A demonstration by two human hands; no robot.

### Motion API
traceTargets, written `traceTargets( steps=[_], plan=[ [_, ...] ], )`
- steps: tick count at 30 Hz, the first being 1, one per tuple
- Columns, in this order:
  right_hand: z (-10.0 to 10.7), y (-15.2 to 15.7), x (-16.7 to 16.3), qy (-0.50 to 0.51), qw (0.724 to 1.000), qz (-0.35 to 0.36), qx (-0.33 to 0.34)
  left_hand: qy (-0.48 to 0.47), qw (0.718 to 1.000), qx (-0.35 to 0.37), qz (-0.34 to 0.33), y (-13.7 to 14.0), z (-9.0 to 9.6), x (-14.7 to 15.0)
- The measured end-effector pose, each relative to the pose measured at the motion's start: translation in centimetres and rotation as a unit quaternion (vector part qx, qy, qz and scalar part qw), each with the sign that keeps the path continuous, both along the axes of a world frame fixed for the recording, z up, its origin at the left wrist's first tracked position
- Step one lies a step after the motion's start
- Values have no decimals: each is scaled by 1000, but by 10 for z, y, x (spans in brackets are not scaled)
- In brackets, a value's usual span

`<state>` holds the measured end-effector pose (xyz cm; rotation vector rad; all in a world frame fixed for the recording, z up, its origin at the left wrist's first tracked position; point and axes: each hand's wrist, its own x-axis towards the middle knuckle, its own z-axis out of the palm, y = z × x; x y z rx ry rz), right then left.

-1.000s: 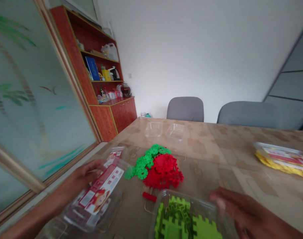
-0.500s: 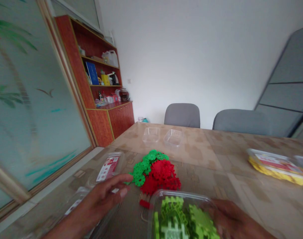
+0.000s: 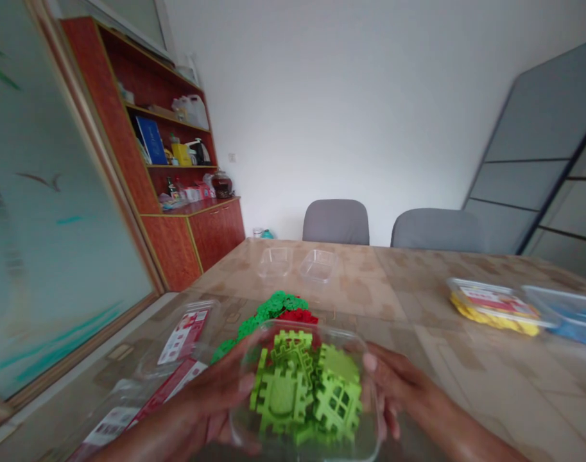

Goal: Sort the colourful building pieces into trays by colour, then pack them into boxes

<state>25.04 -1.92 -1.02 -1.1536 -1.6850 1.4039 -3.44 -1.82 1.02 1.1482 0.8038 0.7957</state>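
Note:
A clear plastic box (image 3: 244,417) full of light green interlocking building blocks (image 3: 285,394) is held in front of me, low in the view. My left hand (image 3: 225,398) grips its left side, and my right hand (image 3: 386,382) has its right side, thumb at the rim. Just beyond the box lie dark green flower-shaped discs (image 3: 278,303) and red pieces (image 3: 298,316), the red ones partly hidden by the box.
Two clear containers (image 3: 276,262) stand farther back on the table (image 3: 364,263). Labelled plastic lids (image 3: 184,337) lie at left. To the right sit a lidded box of yellow pieces (image 3: 495,308) and a container of blue pieces (image 3: 574,317). Grey chairs (image 3: 336,221) are behind.
My left hand has come from beside the dark green discs to the box's left side. The box has shifted left and now covers much of the red pile. The view has turned right.

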Motion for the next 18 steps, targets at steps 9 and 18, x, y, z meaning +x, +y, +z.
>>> traceTargets(
  steps=[9,18],
  plan=[
    [-17,34,0,45,997,-58,25,157,934,212,243,48,39,-48],
    [-40,53,5,36,994,-99,15,282,870,303,268,69,13,-54]
  ],
)
